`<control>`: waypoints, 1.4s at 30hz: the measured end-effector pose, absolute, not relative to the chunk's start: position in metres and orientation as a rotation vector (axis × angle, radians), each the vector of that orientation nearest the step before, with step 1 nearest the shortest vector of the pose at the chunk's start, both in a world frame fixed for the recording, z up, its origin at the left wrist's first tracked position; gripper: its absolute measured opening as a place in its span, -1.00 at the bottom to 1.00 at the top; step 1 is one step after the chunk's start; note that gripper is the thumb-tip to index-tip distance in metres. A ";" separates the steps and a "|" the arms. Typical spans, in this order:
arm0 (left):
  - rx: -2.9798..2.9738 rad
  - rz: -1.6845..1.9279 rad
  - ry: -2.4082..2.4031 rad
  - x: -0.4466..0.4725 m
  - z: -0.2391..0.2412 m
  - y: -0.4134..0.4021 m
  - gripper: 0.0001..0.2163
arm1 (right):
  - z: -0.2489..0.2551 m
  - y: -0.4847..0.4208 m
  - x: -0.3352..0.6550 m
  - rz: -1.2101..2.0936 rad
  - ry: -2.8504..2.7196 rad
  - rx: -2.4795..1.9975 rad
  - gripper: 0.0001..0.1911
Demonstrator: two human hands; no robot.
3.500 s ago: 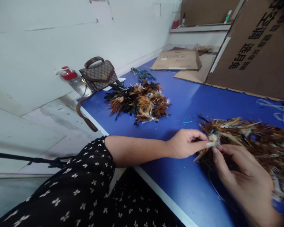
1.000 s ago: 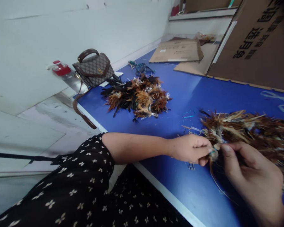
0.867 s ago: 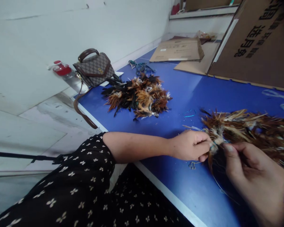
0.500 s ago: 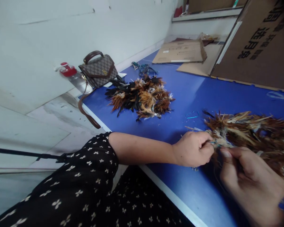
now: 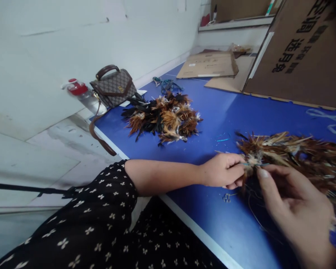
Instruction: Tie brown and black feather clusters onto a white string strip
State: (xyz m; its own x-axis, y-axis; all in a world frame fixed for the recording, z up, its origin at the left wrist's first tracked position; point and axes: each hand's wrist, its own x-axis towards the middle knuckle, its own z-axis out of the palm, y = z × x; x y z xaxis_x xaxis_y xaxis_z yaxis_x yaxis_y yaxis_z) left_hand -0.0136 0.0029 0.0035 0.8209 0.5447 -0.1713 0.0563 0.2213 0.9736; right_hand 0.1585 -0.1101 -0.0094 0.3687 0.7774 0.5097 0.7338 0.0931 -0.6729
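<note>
A long brown and tan feather bunch lies on the blue table at the right. My left hand is closed in a pinch on the bunch's bound end, where a thin teal tie shows. My right hand is curled round the same end from below, thumb and forefinger on the feathers beside the tie. A second heap of black, brown and orange feathers rests further back on the table, apart from both hands.
A brown patterned handbag and a red-capped bottle sit at the table's far left corner. Flat cardboard lies at the back, and a big printed carton stands right. Loose teal ties lie between the heaps.
Both hands stay at the bound end of the feather bunch, fingers shifting slightly on the tie. The camera view has swung a little; nothing else on the table moved.
</note>
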 end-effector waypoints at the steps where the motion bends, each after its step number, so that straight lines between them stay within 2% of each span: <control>1: 1.334 0.346 0.523 -0.014 0.003 0.003 -0.79 | -0.009 -0.109 0.157 0.095 -1.381 -1.634 -0.64; 6: 1.238 0.230 0.408 -0.012 -0.004 0.009 -0.78 | -0.006 -0.106 0.156 0.238 -1.393 -1.593 -0.71; 11: 0.972 0.213 0.352 -0.010 -0.010 0.014 -0.87 | -0.004 -0.103 0.155 -0.045 -1.469 -1.587 -0.71; 15: 1.018 0.215 0.384 -0.014 -0.004 0.009 -0.66 | -0.003 -0.102 0.155 -0.019 -1.587 -1.500 -0.71; 18: 1.060 0.222 0.478 -0.015 0.002 0.007 -0.63 | -0.002 -0.105 0.158 0.096 -1.558 -1.552 -0.66; 22: 0.984 0.192 0.489 -0.015 0.009 0.005 -0.72 | -0.002 -0.109 0.160 0.333 -1.407 -1.626 -0.59; 26: 0.878 0.150 0.418 -0.016 0.010 0.003 -0.86 | 0.002 -0.107 0.159 0.384 -1.313 -1.664 -0.56; 34: 0.920 0.120 0.433 -0.017 0.015 -0.002 -0.83 | 0.002 -0.106 0.154 0.257 -1.234 -1.716 -0.65; 42: 1.252 0.362 0.617 -0.013 0.006 -0.013 -0.81 | 0.005 -0.108 0.143 -0.031 -1.473 -1.534 -0.78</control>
